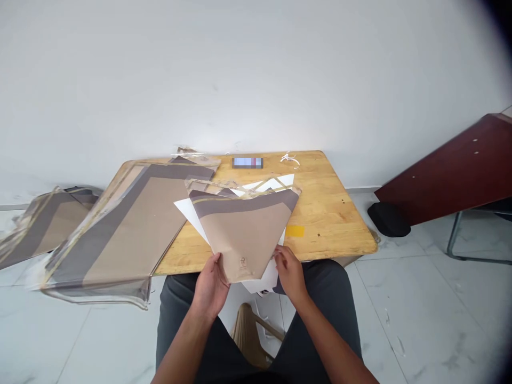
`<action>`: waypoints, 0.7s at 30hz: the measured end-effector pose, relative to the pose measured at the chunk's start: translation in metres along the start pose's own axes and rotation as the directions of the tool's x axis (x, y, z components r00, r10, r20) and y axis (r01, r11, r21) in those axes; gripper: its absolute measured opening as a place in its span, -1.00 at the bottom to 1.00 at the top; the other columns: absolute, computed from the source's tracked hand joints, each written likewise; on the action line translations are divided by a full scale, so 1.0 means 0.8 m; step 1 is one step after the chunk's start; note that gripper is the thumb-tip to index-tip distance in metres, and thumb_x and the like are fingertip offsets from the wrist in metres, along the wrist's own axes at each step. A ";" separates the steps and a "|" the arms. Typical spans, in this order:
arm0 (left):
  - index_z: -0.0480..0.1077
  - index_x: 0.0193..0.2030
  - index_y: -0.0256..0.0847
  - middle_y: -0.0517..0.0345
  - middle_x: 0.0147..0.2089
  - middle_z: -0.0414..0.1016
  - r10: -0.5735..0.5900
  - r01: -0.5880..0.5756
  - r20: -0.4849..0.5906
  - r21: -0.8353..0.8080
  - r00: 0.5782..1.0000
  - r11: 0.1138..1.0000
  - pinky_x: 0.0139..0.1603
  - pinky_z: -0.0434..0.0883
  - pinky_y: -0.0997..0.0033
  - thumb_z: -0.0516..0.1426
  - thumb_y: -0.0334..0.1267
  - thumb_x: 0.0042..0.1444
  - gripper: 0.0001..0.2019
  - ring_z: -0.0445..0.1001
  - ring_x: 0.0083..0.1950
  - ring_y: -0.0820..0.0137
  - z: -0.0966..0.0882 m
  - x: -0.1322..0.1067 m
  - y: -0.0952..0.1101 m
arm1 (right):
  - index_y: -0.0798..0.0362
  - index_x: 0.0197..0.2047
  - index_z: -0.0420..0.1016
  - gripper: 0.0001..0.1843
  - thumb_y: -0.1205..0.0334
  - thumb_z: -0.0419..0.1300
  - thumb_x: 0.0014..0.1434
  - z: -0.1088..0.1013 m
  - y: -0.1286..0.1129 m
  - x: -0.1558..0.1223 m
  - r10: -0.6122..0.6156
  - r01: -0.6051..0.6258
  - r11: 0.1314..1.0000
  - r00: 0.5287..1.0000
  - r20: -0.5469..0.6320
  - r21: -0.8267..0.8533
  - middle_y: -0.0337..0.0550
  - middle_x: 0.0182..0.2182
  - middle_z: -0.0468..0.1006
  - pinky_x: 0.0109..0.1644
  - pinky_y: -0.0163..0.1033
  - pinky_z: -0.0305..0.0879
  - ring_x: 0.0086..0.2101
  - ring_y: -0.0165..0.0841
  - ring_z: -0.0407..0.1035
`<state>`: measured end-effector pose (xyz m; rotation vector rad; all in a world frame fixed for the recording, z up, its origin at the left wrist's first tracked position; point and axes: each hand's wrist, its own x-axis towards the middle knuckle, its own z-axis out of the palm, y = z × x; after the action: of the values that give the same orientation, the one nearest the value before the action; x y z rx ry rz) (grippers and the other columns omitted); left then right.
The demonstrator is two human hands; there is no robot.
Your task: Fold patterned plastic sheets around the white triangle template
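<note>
One tan wrap (240, 229) is right in front of you in the head view. Its narrow end is close to you, past the near edge of the wooden table (328, 202), and its wide end points away. It has a dark band near the top, a clear edge with a gold line, and a small red mark near the bottom. A white sheet (189, 212) is behind it and pokes out at the left side, the top and the bottom.

Your left hand (211, 285) has hold of the lower left edge. The thumb is on the front, and the other fingers are mostly hidden behind. Your right hand (291, 273) is at the lower right edge, with its fingers bent in close to the thumb and touching there. You cannot tell from here if they pinch the wrap, the white sheet or both.

On the left of the table lies a big pile of wraps (136, 229), and its near end hangs over the edge. More wraps (60, 221) are farther left. Near the back of the table you can see a small blurred box shape (247, 162) and some curly white strips (290, 160). A yellow patch (295, 231) is just right of your wrap. Off to the right are a black pad (389, 219) and a dark red board (448, 170).
</note>
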<state>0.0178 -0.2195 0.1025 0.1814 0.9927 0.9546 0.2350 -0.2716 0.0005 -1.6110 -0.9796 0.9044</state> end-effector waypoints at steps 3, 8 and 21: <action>0.34 0.44 -0.27 -0.09 0.24 0.64 -0.035 0.035 -0.010 -0.005 0.999 0.999 0.24 0.60 0.11 0.05 -0.28 0.46 -0.54 0.67 0.18 0.15 -0.006 0.002 -0.022 | -0.01 0.27 0.49 -0.23 -0.44 0.05 0.33 0.005 -0.022 0.015 0.343 -0.337 0.846 0.937 0.061 0.413 0.03 0.00 0.70 -0.21 -0.05 0.59 -0.16 -0.12 0.62; 0.41 0.33 -0.26 -0.12 0.23 0.63 -0.064 0.064 -0.032 0.018 0.997 0.998 0.23 0.58 0.15 0.14 -0.26 0.35 -0.57 0.64 0.20 0.14 -0.002 0.009 -0.063 | 0.00 0.15 0.50 -0.36 -0.24 0.39 0.17 -0.030 -0.048 0.029 0.171 -0.161 0.952 0.985 -0.017 0.260 0.04 0.06 0.69 0.12 -0.08 0.50 0.02 -0.10 0.58; 0.55 0.18 -0.06 -0.08 0.27 0.53 0.350 -0.522 0.395 0.723 0.849 0.452 0.46 0.35 -0.06 0.00 -0.10 0.49 -0.65 0.48 0.34 0.12 0.014 0.021 -0.129 | -0.13 0.24 0.54 -0.31 -0.06 0.49 0.07 -0.228 0.025 0.008 0.283 -0.076 0.930 0.772 -0.569 0.359 -0.08 0.24 0.57 0.41 0.02 0.33 0.22 -0.12 0.46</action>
<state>0.0915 -0.2656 0.0439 1.3773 1.1721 0.8412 0.4060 -0.3359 0.0202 -1.5768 -0.2019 0.5522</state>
